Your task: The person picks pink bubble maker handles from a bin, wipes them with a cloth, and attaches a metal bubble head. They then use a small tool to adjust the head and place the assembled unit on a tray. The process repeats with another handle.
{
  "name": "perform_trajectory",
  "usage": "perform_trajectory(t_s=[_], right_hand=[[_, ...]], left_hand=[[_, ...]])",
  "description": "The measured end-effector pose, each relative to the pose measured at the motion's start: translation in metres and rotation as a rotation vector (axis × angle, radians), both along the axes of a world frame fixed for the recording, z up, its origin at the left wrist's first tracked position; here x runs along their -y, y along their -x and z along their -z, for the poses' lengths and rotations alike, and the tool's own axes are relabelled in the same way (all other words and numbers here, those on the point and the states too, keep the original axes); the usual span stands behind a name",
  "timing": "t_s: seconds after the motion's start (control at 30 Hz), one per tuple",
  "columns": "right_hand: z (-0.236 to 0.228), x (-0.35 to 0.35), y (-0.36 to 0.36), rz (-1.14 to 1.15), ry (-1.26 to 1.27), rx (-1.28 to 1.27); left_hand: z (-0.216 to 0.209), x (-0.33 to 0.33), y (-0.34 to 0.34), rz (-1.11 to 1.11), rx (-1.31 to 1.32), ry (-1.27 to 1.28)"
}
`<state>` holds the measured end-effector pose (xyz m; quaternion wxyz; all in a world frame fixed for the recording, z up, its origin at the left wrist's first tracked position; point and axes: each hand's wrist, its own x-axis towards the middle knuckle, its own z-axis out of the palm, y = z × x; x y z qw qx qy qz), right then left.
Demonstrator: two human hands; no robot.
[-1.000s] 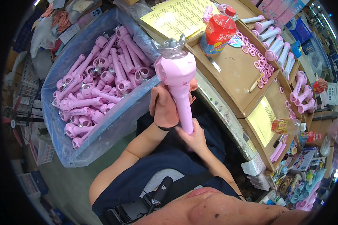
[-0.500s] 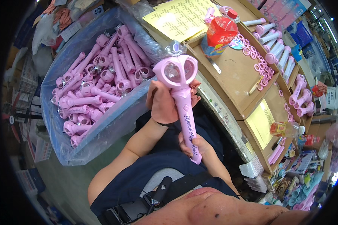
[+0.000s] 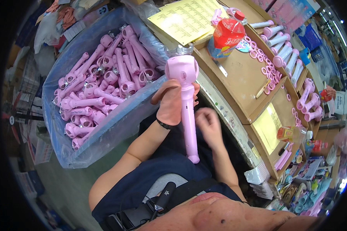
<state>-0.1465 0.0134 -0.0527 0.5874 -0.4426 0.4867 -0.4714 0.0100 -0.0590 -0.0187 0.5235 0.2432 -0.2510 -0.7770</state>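
Note:
A pink toy wand (image 3: 188, 115) with a round head and a clear crown on top stands nearly upright in front of me. My left hand (image 3: 169, 102) is closed around its neck, just below the head, with a salmon-coloured cloth (image 3: 170, 107) between palm and wand. The wand's plain side, with a small dark mark on the handle, faces up. Just right of the handle, apart from it, is my right hand (image 3: 209, 125), slightly blurred, its fingers loosely bent and holding nothing I can see.
On my left, a bin lined with blue plastic (image 3: 100, 140) holds many similar pink wands (image 3: 104, 82). Cardboard trays (image 3: 235, 82) on the right bench carry pink rings (image 3: 272, 75), a red pouch (image 3: 225, 36), yellow sheets (image 3: 183, 19) and a bottle (image 3: 293, 133). White-and-pink tubes (image 3: 283, 52) lie beyond.
My right hand has let go of the handle's lower end and moved up and right. The wand has turned about its length, so the lettering and the head's windows no longer face up.

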Motion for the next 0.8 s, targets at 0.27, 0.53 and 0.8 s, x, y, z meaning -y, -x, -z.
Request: perform_trajectory(t_s=[0.27, 0.53, 0.8], right_hand=[[-0.082, 0.099, 0.011, 0.045, 0.665, -0.402], [-0.079, 0.114, 0.018, -0.187, 0.574, -0.382], [-0.057, 0.126, 0.036, -0.194, 0.125, 0.449]], left_hand=[[-0.011, -0.004, 0.018, 0.082, -0.051, -0.021], [-0.011, -0.010, 0.021, 0.024, 0.075, -0.064], [0.011, 0.010, 0.010, 0.446, -0.463, -0.290]])
